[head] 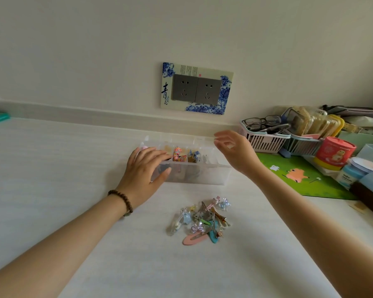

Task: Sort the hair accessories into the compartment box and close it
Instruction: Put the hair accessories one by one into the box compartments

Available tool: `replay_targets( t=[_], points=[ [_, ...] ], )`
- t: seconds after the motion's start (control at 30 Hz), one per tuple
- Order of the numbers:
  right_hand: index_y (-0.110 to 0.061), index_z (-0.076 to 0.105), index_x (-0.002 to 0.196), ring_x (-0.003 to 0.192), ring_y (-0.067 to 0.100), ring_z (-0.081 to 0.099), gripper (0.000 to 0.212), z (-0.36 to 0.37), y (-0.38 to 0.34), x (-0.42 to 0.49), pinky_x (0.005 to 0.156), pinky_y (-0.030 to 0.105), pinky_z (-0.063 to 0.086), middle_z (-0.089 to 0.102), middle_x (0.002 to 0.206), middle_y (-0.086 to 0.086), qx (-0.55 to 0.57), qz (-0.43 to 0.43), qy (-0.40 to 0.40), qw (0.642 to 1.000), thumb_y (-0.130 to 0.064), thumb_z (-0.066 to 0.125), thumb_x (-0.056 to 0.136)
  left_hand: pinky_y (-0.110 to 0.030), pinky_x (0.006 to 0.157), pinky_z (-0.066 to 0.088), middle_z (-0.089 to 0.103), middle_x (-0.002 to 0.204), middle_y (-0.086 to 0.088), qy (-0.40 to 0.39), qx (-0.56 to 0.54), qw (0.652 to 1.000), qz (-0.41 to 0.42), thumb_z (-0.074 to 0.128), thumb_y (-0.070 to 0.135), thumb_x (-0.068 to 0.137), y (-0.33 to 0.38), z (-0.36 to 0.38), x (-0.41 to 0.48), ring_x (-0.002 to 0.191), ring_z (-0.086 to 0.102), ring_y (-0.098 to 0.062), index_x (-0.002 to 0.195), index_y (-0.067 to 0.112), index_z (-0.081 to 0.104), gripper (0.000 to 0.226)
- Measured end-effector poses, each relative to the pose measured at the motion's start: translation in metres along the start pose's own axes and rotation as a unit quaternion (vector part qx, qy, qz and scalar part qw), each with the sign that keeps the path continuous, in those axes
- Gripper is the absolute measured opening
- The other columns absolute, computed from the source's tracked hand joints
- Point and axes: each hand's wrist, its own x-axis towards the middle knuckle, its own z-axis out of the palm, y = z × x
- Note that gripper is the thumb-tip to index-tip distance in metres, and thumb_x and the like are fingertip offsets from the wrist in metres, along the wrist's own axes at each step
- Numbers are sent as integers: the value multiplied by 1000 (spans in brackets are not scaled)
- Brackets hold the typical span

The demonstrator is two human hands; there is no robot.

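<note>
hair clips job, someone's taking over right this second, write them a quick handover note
Left hand: fingers straight, resting on the left end of the box, holding nothing.
Right hand: hovers over the box's right end, fingers loose, empty.
The box is open, near the wall; a few compartments hold colourful pieces.
Pile of clips: loose on the table in front of the box, unsorted.
Done: some items are in.
Left: sort the pile into compartments, then close the box.
</note>
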Motion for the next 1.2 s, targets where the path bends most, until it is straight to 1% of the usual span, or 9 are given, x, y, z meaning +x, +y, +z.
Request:
replay_targets(
  t=[0.13, 0.23, 0.37, 0.47, 0.53, 0.73, 0.9, 1.07, 1.2],
  points=[
    [-23, 64, 104, 93, 7, 63, 16, -9, -8, -27, 85, 27, 52, 66, 99, -12, 22, -50, -41, 998, -24, 57, 89, -32, 110, 7, 54, 125, 5, 4, -2, 1000, 1, 31, 50, 88, -1, 1, 0, 125, 35, -14, 120, 25, 52, 46],
    [-27, 64, 97, 84, 4, 66, 13, -17, -12, -51, 81, 23, 55, 68, 94, -12, 42, -53, -162, 985, -24, 60, 86, -32, 111, 7, 54, 124, 6, 2, 3, 1000, 8, 32, 50, 89, -3, 2, 0, 123, 35, -12, 120, 24, 53, 46],
    [-27, 67, 105, 93, -1, 63, 21, -14, -17, -77, 81, 20, 52, 68, 104, -14, -14, -76, -305, 949, -32, 64, 84, -33, 110, 9, 56, 121, 5, 8, 9, 1000, 10, 33, 48, 88, -2, 3, 0, 121, 38, -13, 119, 24, 54, 44],
    [-36, 64, 108, 103, -3, 54, 30, 0, -25, -91, 89, 17, 44, 61, 110, -23, -3, -79, -320, 944, -38, 69, 79, -34, 109, 12, 57, 119, 4, 11, 9, 1000, 9, 34, 48, 88, -2, 3, 0, 119, 40, -14, 117, 23, 54, 44],
    [-37, 64, 110, 107, -1, 52, 34, 10, -33, -95, 94, 14, 41, 60, 113, -19, 4, -104, -328, 939, -38, 71, 77, -36, 109, 14, 58, 118, 4, 9, 6, 1000, 6, 33, 48, 88, -2, 2, 0, 119, 41, -15, 117, 24, 54, 44],
    [-34, 68, 99, 96, 1, 50, 23, 28, -48, -93, 89, 21, 43, 60, 102, -18, -56, -160, -356, 919, -35, 72, 76, -42, 109, 19, 59, 116, 3, 7, 2, 1000, 2, 34, 48, 87, -1, 2, -1, 116, 41, -13, 118, 24, 55, 44],
    [-16, 66, 90, 83, 6, 61, 18, 25, -53, -89, 84, 23, 46, 69, 91, -2, 38, -140, -313, 939, -23, 74, 76, -42, 109, 18, 58, 115, 4, 10, -10, 1000, -3, 33, 49, 87, 0, 1, -1, 116, 40, -11, 119, 25, 54, 45],
    [-20, 60, 95, 74, 7, 68, 23, -1, -41, -50, 72, 16, 53, 70, 82, 0, 227, -37, -124, 965, -12, 72, 76, -43, 110, 18, 58, 115, 6, 7, -6, 1000, 5, 33, 49, 88, -2, 2, -1, 115, 41, -10, 118, 26, 53, 43],
    [-20, 61, 101, 73, 1, 69, 26, -12, -17, -13, 60, 5, 48, 73, 86, -1, 173, 30, 6, 985, -25, 71, 77, -37, 110, 13, 59, 115, 6, 12, -8, 1000, 4, 33, 51, 87, -2, 2, -1, 115, 39, -9, 117, 26, 54, 44]
  ],
)
